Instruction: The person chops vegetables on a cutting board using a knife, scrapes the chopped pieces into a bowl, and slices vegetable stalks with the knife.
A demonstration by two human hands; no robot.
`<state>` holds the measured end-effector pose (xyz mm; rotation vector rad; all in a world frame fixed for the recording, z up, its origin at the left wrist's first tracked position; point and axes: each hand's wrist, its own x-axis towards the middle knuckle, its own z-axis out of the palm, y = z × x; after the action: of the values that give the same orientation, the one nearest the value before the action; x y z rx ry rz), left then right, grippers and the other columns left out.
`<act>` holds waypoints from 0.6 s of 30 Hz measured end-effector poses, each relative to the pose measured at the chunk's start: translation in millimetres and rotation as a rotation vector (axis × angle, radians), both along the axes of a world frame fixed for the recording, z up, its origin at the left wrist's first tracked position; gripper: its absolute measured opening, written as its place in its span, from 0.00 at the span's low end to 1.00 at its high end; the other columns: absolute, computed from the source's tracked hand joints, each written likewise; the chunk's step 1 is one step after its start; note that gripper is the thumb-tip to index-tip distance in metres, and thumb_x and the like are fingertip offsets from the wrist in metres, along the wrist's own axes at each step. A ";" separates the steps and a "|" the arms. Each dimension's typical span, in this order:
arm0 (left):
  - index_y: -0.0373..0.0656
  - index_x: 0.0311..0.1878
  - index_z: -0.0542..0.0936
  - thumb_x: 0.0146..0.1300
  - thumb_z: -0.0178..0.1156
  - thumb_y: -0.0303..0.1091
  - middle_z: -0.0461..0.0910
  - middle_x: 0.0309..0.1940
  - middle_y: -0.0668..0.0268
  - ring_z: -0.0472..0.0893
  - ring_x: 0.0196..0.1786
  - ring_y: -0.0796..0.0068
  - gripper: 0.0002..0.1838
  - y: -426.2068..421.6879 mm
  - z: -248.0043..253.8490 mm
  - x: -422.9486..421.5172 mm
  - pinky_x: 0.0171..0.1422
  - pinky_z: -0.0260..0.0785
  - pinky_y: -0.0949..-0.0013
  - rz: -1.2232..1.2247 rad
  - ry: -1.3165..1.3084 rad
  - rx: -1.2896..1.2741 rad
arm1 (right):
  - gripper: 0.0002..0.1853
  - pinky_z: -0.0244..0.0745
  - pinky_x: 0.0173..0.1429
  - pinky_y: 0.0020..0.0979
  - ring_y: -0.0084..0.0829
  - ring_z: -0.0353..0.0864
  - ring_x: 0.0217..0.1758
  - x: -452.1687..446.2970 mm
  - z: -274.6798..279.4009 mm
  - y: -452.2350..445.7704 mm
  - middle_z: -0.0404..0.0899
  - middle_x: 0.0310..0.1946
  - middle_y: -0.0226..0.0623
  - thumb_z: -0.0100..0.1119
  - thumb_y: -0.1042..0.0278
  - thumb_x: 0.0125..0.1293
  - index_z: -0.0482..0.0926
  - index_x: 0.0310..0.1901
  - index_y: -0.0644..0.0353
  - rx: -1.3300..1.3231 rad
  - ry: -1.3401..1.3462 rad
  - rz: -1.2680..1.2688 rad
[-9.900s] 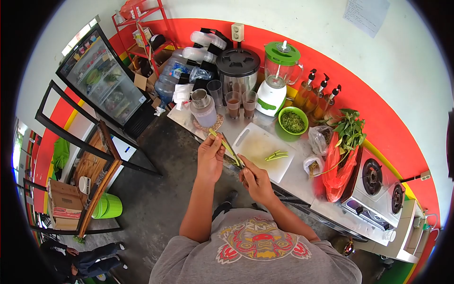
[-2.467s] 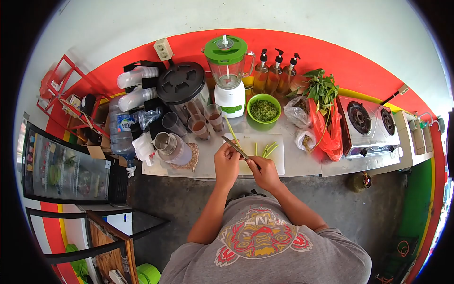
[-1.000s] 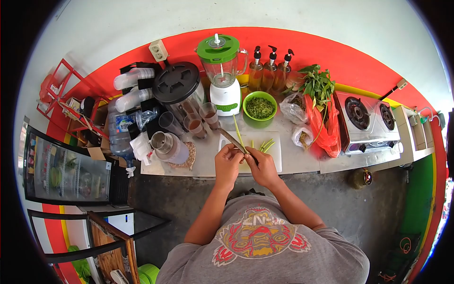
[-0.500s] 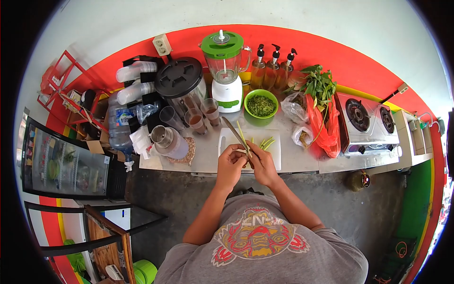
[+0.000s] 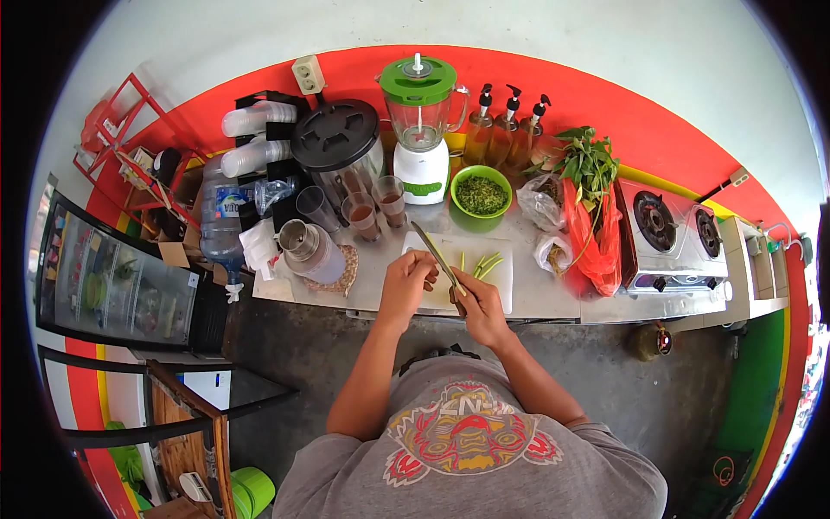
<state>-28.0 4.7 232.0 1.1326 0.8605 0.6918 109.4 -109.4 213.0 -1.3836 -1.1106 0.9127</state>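
My right hand (image 5: 480,304) is closed around the handle of a knife (image 5: 435,251), its blade pointing up and to the left. A thin pale green piece shows at the fingers of that hand. My left hand (image 5: 408,278) is held just left of the knife, apart from it, with curled fingers; whether something small is between them cannot be made out. Beyond both hands lies a white cutting board (image 5: 500,296) with several green stalks (image 5: 488,264) on it. A green bowl (image 5: 481,197) of chopped greens stands behind the board.
A blender (image 5: 421,173), cups of brown drink (image 5: 361,214) and a steel-topped jar (image 5: 311,251) stand left of the bowl. Pump bottles (image 5: 502,138) are along the wall. To the right are a red bag (image 5: 596,242) with leafy greens and a gas stove (image 5: 674,233).
The hands were together on a stalk and knife; my left hand has now moved left, away from the blade. The long stalk that stood up over the board is no longer visible there.
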 end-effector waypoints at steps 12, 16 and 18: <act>0.41 0.37 0.82 0.74 0.63 0.39 0.76 0.28 0.75 0.69 0.27 0.86 0.11 2.7 7.8 17.1 0.33 0.60 0.77 -0.005 -0.093 -0.092 | 0.20 0.66 0.31 0.25 0.19 0.67 0.26 -5.1 -9.9 -18.7 0.75 0.29 0.31 0.45 0.75 0.78 0.74 0.67 0.70 0.129 -0.075 0.039; 0.39 0.34 0.82 0.74 0.62 0.35 0.74 0.24 0.75 0.68 0.26 0.86 0.12 -0.4 9.7 20.0 0.31 0.58 0.75 0.010 -0.090 -0.083 | 0.19 0.67 0.31 0.26 0.20 0.68 0.26 -4.4 -17.2 -22.5 0.75 0.29 0.33 0.46 0.74 0.79 0.74 0.67 0.71 0.143 -0.121 -0.016; 0.39 0.33 0.82 0.74 0.62 0.35 0.73 0.24 0.75 0.67 0.26 0.86 0.12 -3.7 7.3 21.2 0.31 0.58 0.75 -0.004 -0.093 -0.074 | 0.19 0.68 0.32 0.26 0.21 0.68 0.25 -3.0 -15.3 -22.3 0.75 0.29 0.33 0.46 0.74 0.79 0.74 0.67 0.71 0.153 -0.144 -0.036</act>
<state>-6.9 1.0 239.2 1.0275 0.7990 0.6985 106.3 -131.7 197.7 -1.3550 -1.2341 0.6959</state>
